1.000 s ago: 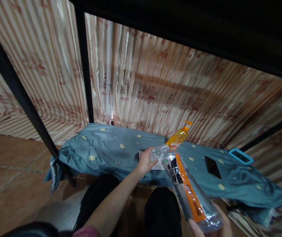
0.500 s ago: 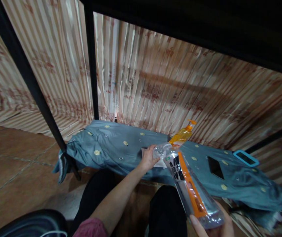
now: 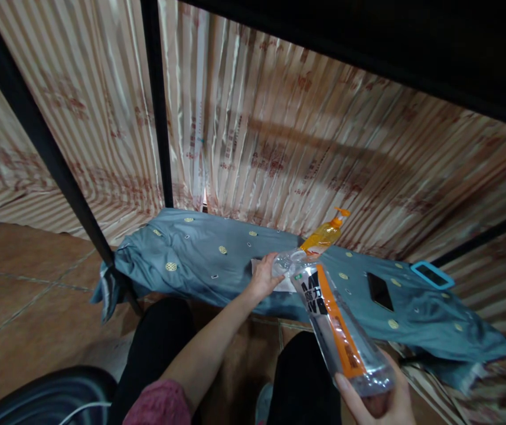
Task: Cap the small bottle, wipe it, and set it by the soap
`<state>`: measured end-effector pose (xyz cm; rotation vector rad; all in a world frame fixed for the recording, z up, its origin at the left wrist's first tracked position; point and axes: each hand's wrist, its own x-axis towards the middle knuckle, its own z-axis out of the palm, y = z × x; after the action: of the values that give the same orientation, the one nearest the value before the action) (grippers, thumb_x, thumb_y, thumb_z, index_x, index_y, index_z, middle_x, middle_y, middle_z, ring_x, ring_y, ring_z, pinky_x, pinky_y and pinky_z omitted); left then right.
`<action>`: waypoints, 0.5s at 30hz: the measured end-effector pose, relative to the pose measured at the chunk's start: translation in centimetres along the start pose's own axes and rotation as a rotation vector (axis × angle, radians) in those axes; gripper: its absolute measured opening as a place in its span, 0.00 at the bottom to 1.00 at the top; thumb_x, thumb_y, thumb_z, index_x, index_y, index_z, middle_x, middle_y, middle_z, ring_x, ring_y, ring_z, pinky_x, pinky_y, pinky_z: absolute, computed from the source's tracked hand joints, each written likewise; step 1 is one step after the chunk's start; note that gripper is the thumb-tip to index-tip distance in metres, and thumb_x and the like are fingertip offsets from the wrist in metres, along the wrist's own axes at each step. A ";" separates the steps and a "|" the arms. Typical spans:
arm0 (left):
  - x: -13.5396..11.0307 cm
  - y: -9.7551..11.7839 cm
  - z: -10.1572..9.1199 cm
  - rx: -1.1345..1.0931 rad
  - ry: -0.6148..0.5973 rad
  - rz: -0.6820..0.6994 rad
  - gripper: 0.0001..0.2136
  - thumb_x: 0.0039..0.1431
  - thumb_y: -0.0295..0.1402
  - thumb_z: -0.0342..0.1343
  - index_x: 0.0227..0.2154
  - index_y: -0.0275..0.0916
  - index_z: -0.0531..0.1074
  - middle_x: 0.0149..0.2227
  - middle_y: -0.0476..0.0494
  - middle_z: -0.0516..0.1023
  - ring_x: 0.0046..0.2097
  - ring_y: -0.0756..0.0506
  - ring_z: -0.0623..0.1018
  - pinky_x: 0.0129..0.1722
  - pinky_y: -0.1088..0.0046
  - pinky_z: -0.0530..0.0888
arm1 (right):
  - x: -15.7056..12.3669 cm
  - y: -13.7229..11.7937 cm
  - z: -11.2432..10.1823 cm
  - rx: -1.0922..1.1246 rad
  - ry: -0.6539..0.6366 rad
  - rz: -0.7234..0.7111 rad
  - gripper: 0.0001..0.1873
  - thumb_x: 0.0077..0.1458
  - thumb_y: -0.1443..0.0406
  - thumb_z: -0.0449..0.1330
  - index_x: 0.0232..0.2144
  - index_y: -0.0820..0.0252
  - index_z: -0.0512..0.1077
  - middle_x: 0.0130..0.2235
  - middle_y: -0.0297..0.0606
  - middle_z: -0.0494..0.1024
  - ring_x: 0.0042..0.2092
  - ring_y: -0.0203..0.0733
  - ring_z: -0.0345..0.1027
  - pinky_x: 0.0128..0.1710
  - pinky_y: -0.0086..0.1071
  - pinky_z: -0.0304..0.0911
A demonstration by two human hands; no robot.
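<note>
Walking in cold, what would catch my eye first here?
Most likely the clear bottle with its orange and black label, held tilted in the foreground: the right hand grips its base and the left hand is at its neck. Behind it an orange pump bottle sits on the blue-grey patterned cloth, with a dark phone to the right.

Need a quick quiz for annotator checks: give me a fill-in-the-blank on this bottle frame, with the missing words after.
1. The right hand grips the clear bottle at its ____ end.
2. The left hand is at the bottle's ____.
3. The pump bottle behind it holds ____ liquid.
4. The dark phone lies flat on the ____ cloth.

Missing words: bottom; neck; orange; blue
</note>
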<state>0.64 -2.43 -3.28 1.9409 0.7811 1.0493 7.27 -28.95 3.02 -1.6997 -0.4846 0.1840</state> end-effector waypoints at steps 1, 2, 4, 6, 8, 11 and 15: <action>0.0 0.0 0.0 0.003 -0.001 0.000 0.28 0.47 0.25 0.65 0.52 0.39 0.66 0.51 0.39 0.74 0.54 0.38 0.75 0.57 0.56 0.70 | -0.2 -0.2 0.1 0.010 0.010 -0.004 0.50 0.23 0.50 0.75 0.50 0.60 0.63 0.46 0.44 0.71 0.38 0.43 0.72 0.32 0.29 0.71; 0.0 0.0 0.0 0.006 -0.003 -0.003 0.28 0.47 0.24 0.66 0.52 0.39 0.66 0.51 0.39 0.74 0.53 0.38 0.75 0.57 0.56 0.70 | -0.5 -0.4 0.3 0.019 0.019 -0.013 0.50 0.27 0.48 0.73 0.52 0.59 0.62 0.47 0.42 0.71 0.39 0.41 0.71 0.34 0.27 0.70; 0.1 0.1 0.0 0.005 -0.005 -0.011 0.28 0.46 0.24 0.66 0.52 0.38 0.66 0.51 0.38 0.74 0.53 0.38 0.75 0.57 0.57 0.70 | -1.2 -1.1 0.8 0.041 0.025 -0.013 0.49 0.33 0.46 0.71 0.55 0.57 0.61 0.49 0.40 0.70 0.42 0.37 0.69 0.37 0.22 0.67; 0.1 0.1 0.0 -0.004 -0.001 -0.008 0.28 0.46 0.24 0.66 0.52 0.39 0.66 0.51 0.39 0.74 0.53 0.38 0.75 0.57 0.56 0.70 | -1.6 -1.5 1.0 0.030 0.023 -0.003 0.51 0.33 0.45 0.71 0.57 0.58 0.61 0.50 0.39 0.69 0.43 0.36 0.67 0.38 0.20 0.65; 0.1 0.1 0.0 -0.005 0.005 -0.001 0.28 0.46 0.24 0.66 0.52 0.39 0.66 0.51 0.39 0.74 0.53 0.38 0.75 0.56 0.56 0.71 | -1.3 -1.5 0.9 0.003 0.014 0.023 0.54 0.31 0.45 0.72 0.58 0.59 0.60 0.51 0.42 0.69 0.43 0.37 0.68 0.38 0.22 0.66; 0.1 0.1 0.1 0.013 0.016 0.003 0.28 0.46 0.24 0.67 0.52 0.40 0.67 0.50 0.39 0.75 0.53 0.37 0.76 0.55 0.55 0.72 | -0.4 -1.0 0.3 -0.004 -0.014 0.082 0.61 0.22 0.46 0.74 0.58 0.63 0.59 0.49 0.48 0.71 0.41 0.42 0.71 0.34 0.27 0.70; 0.3 -0.2 0.3 0.018 0.016 0.013 0.28 0.45 0.23 0.67 0.51 0.38 0.68 0.49 0.38 0.75 0.52 0.36 0.76 0.54 0.54 0.73 | -0.3 -0.9 0.4 0.013 -0.004 0.060 0.61 0.24 0.46 0.74 0.59 0.63 0.59 0.48 0.48 0.71 0.40 0.41 0.71 0.35 0.26 0.69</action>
<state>1.03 -2.24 -3.46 1.9570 0.7901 1.0702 6.61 -28.63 3.75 -1.7029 -0.4344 0.2333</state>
